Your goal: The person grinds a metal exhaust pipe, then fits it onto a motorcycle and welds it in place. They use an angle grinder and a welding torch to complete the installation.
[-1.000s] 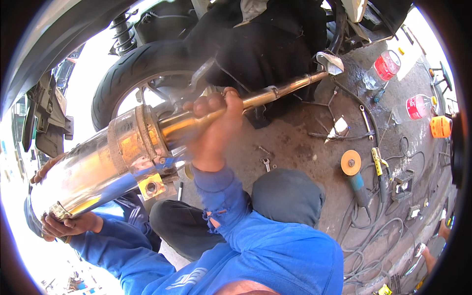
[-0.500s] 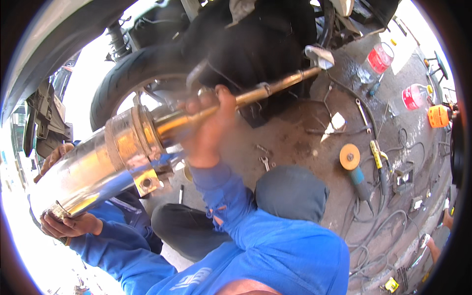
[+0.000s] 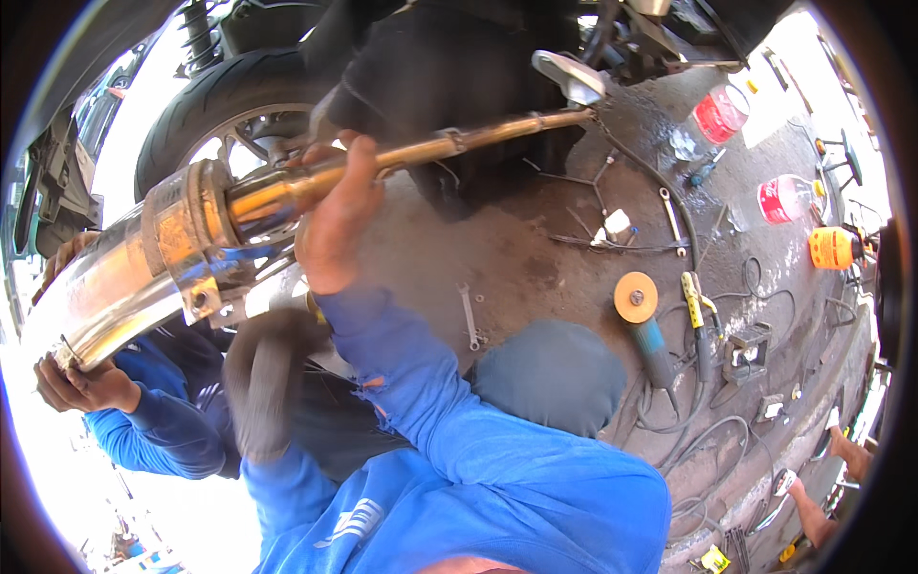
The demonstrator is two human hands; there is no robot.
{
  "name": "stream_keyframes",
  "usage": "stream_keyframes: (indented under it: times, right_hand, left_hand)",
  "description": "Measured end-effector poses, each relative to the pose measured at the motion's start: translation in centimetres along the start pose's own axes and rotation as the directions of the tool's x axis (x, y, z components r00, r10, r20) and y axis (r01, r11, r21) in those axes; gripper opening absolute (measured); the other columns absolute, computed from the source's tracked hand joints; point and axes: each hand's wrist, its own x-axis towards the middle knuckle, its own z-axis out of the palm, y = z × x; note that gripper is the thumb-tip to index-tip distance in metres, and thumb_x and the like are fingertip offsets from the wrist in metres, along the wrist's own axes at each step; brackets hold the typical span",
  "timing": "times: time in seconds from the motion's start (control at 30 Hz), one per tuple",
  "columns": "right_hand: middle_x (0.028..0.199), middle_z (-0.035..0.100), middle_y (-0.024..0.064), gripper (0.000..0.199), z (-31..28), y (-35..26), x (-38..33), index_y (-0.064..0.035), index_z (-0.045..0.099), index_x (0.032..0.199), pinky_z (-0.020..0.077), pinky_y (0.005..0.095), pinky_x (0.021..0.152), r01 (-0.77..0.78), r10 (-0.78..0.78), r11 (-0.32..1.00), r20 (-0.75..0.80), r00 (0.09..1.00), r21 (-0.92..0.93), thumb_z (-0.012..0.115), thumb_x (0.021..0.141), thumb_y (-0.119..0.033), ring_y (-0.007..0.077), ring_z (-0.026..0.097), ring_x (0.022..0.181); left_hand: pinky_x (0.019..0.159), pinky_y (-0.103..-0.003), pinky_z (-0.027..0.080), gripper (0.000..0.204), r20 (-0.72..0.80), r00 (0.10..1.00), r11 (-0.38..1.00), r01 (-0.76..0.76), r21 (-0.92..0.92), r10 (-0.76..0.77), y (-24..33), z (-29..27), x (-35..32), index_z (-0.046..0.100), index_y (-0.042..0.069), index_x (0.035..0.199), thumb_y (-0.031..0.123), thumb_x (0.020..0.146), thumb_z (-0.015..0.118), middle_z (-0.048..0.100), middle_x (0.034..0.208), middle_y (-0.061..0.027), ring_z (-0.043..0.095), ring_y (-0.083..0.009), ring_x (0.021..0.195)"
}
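My bare right hand [image 3: 344, 215] is wrapped round the bronze-coloured pipe of a motorcycle exhaust [image 3: 411, 153], just ahead of its muffler [image 3: 105, 277]. The exhaust slants from lower left to upper right, with a rusty clamp and bracket [image 3: 196, 273] round the muffler's front. My gloved left hand [image 3: 277, 354] is blurred, below the bracket and apart from the muffler; its fingers are unclear. At the far left, another person's bare hand [image 3: 91, 383] supports the muffler's lower end, and a second hand [image 3: 67, 258] lies along its upper side. The pipe's far end reaches a silvery metal piece [image 3: 574, 78].
A motorcycle wheel [image 3: 210, 120] stands behind the exhaust. On the floor at right lie an angle grinder [image 3: 648, 330], a yellow-handled clamp [image 3: 698, 297] with cables, spanners [image 3: 469, 316], plastic bottles [image 3: 784, 199] and an orange bottle [image 3: 832, 247]. Another person's legs [image 3: 813, 512] show lower right.
My left arm has drawn back from the muffler's lower end, and its gloved hand now shows below the bracket. The exhaust and my right hand appear farther left and slightly higher in view.
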Motion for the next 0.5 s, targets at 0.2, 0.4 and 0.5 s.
stream_keyframes:
  times: [0.2, 0.4, 0.5]
  right_hand:
    - [0.096, 0.067, 0.0102, 0.057, -11.1, -5.3, 4.1, 0.0013, 0.059, 0.121, 0.0543, 0.0379, 0.070, 0.273, -0.263, 0.909, 0.074, 0.962, -0.314, 0.044, 0.103, -0.050, 0.0237, 0.065, 0.082]
    - [0.132, 0.059, 0.0198, 0.081, -15.4, -16.5, 13.9, 0.0057, 0.046, 0.142, 0.0504, 0.0452, 0.096, 0.271, -0.354, 0.935, -0.596, 0.721, -0.227, 0.033, 0.101, -0.064, 0.0318, 0.065, 0.111]
    - [0.135, 0.058, 0.0217, 0.080, -13.6, -20.6, 17.9, 0.0006, 0.039, 0.148, 0.0496, 0.0464, 0.096, 0.138, -0.309, 0.919, -0.459, 0.833, -0.368, 0.035, 0.099, -0.063, 0.0331, 0.065, 0.113]
  left_hand:
    - [0.105, -0.046, 0.046, 0.036, -0.276, 0.944, 0.408, -0.182, -0.895, -0.183, 5.0, 6.7, 11.5, 0.059, 0.003, 0.129, 0.025, 0.100, 0.061, 0.063, 0.125, -0.0102, 0.059, -0.0243, 0.116]
    - [0.101, -0.052, 0.049, 0.036, -0.117, 0.887, -0.331, -0.285, -0.900, -0.446, 12.1, 8.8, 15.1, 0.065, 0.007, 0.109, 0.040, 0.095, 0.069, 0.066, 0.110, -0.0085, 0.060, -0.0252, 0.110]
    - [0.098, -0.052, 0.051, 0.042, -0.266, 0.801, -0.104, -0.376, -0.921, -0.537, 12.6, 8.6, 16.4, 0.065, 0.007, 0.107, 0.045, 0.091, 0.072, 0.066, 0.109, -0.0100, 0.061, -0.0273, 0.108]
